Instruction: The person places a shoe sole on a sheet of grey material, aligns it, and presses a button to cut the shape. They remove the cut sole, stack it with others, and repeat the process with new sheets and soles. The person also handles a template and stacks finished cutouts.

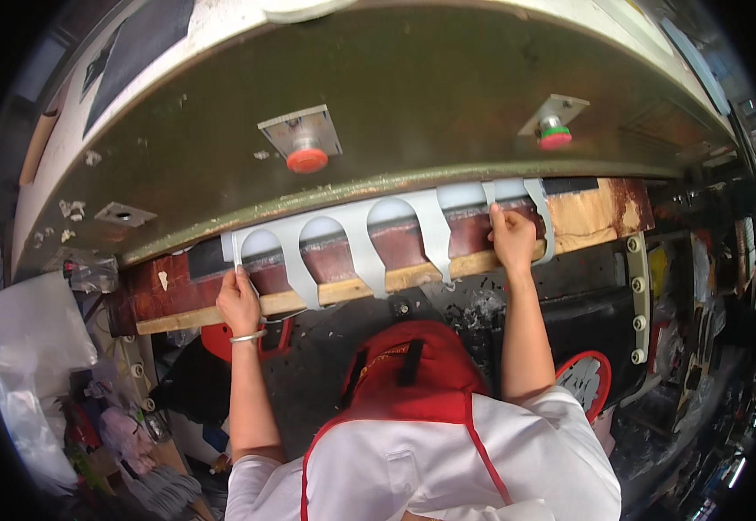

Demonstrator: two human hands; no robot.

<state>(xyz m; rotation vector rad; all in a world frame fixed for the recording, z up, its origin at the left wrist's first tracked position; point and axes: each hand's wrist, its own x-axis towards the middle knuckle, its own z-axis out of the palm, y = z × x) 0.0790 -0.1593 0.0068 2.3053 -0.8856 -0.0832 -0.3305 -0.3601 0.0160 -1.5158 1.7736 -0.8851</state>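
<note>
A light grey sheet [366, 260] with a row of round-ended cut-outs spans the front edge of a machine, its strips hanging over the near side. At the sheet's left end, my left hand [239, 304] is closed, pinching the edge between thumb and fingers. My right hand [514, 236] pinches a strip near the right end. Under the sheet lies a dark red board [604, 213] with a bare wooden front edge. The sheet's far part is hidden beneath the green machine body [430, 95].
On the machine's front are a red push button [307, 160] and a red-and-green one [555, 137]. Translucent plastic sheeting [35, 330] hangs at left. A round red-rimmed object [602, 373] is at lower right. A cream bar with round fittings [638, 304] stands at right.
</note>
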